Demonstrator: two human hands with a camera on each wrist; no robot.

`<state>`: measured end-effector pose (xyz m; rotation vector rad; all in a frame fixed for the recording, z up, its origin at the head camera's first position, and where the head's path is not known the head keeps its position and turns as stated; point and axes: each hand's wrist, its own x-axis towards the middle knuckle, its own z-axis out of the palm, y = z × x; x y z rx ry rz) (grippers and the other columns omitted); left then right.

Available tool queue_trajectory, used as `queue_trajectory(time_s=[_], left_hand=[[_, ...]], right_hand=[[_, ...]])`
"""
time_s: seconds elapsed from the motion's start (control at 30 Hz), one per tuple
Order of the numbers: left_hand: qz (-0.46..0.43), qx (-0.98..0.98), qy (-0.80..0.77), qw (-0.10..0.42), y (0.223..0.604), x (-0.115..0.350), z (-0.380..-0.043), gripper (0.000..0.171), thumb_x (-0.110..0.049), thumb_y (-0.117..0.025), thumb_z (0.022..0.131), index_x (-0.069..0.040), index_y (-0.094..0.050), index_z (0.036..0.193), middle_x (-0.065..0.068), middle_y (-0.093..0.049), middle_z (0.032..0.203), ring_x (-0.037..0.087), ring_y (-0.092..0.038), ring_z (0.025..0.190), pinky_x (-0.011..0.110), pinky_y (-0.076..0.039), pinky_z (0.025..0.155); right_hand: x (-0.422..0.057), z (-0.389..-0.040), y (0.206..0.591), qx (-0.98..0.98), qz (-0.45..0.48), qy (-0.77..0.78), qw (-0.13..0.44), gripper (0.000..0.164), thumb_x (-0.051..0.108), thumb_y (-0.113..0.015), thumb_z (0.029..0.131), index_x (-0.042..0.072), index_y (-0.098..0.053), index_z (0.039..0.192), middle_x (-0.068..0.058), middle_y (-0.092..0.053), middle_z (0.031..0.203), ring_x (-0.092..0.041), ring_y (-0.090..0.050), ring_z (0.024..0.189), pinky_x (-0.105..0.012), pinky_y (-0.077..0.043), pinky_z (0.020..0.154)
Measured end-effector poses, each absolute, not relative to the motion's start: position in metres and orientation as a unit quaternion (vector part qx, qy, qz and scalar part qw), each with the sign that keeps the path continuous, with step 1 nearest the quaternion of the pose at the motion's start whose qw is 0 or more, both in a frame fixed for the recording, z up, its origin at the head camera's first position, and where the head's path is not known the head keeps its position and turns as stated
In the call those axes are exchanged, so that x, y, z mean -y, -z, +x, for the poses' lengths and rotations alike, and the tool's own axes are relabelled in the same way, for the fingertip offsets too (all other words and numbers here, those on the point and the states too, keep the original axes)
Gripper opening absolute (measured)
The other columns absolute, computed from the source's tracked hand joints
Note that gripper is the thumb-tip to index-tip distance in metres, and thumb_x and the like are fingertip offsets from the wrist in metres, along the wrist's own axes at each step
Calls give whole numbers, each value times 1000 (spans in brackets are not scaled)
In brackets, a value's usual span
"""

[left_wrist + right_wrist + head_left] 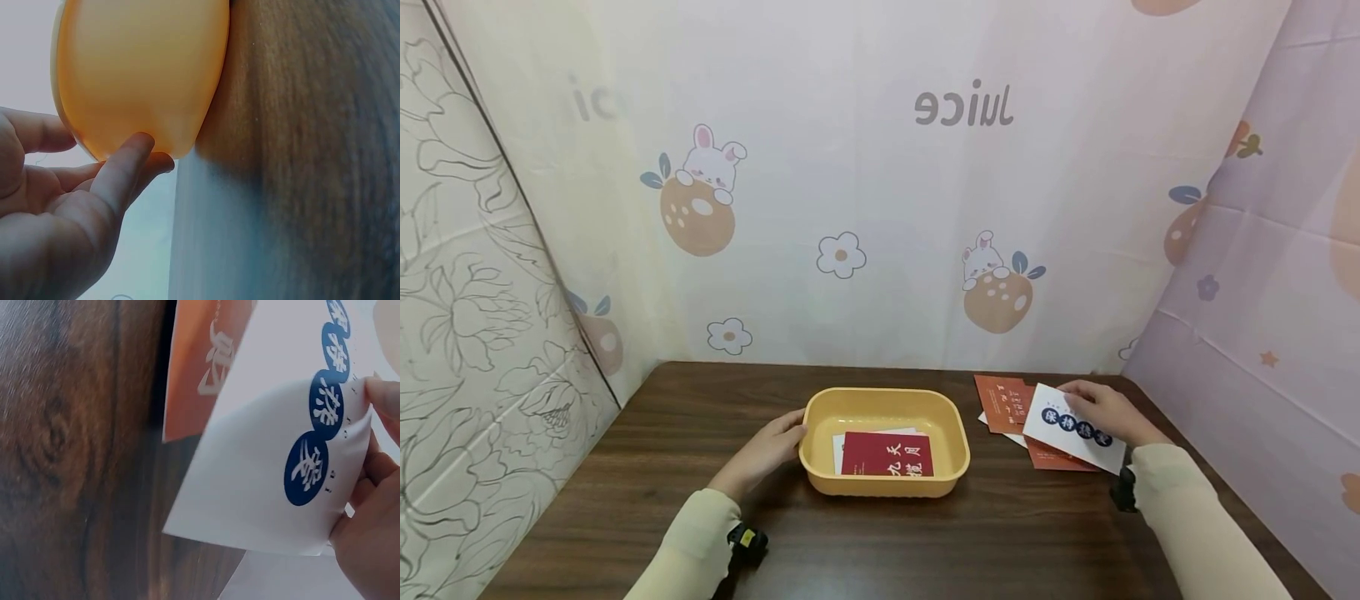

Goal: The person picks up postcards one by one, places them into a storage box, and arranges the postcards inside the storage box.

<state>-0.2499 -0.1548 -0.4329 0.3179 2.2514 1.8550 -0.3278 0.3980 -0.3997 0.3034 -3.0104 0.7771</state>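
A yellow plastic basin (820,483) stands on the table, with a dark red card (880,454) lying over white cards inside. My left hand (771,450) holds the basin's left end, fingertips against its outer wall (144,69) and near the rim. On the right, my right hand (1105,408) pinches the edge of a white card (1067,425) printed with characters in dark blue ovals. The card (269,456) is tilted and slightly bent above other cards. An orange-red card (996,400) and other red and white cards lie beneath, partly covered.
The dark wooden table (700,400) meets a printed curtain (850,167) at the back. More curtains hang at the left and right. Each wrist carries a small black device (748,542).
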Motion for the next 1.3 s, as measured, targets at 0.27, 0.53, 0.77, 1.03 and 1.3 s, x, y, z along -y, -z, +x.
queue_trajectory(time_s=[0.27, 0.53, 0.77, 1.03, 1.3], left_hand=[[108, -764, -629, 95, 436, 153, -250, 50, -13, -37, 109, 10, -29, 152, 31, -39, 150, 39, -50, 131, 47, -48, 102], [99, -765, -629, 91, 437, 152, -250, 49, -14, -37, 109, 9, -30, 152, 30, -41, 149, 38, -51, 129, 46, -49, 101], [108, -763, -629, 97, 436, 154, -249, 50, -13, -36, 109, 10, -28, 152, 31, -38, 150, 40, -48, 132, 46, -48, 103], [117, -763, -628, 94, 433, 155, -249, 49, -12, -37, 109, 11, -29, 151, 32, -39, 149, 40, -50, 130, 47, -47, 103], [119, -765, -624, 104, 431, 158, -251, 50, -14, -37, 109, 10, -28, 152, 31, -39, 150, 39, -50, 130, 49, -46, 104]], right_hand=[[-387, -331, 398, 960, 88, -262, 52, 49, 38, -45, 108, 1, -56, 138, -24, -63, 118, -28, -61, 91, -47, -52, 75], [-365, -332, 387, 952, 82, -284, 78, 45, 37, -48, 107, 2, -58, 134, -20, -66, 112, -24, -62, 84, -39, -51, 73], [-343, -334, 372, 949, 115, -278, 98, 40, 33, -48, 107, 3, -59, 130, -24, -64, 116, -32, -63, 93, -51, -53, 79], [-314, -332, 354, 942, 164, -270, 115, 33, 23, -49, 107, 0, -62, 127, -19, -67, 109, -28, -62, 89, -50, -52, 79], [-288, -331, 343, 928, 190, -309, 87, 31, 11, -47, 105, 2, -64, 128, -15, -68, 99, -20, -64, 72, -34, -54, 59]])
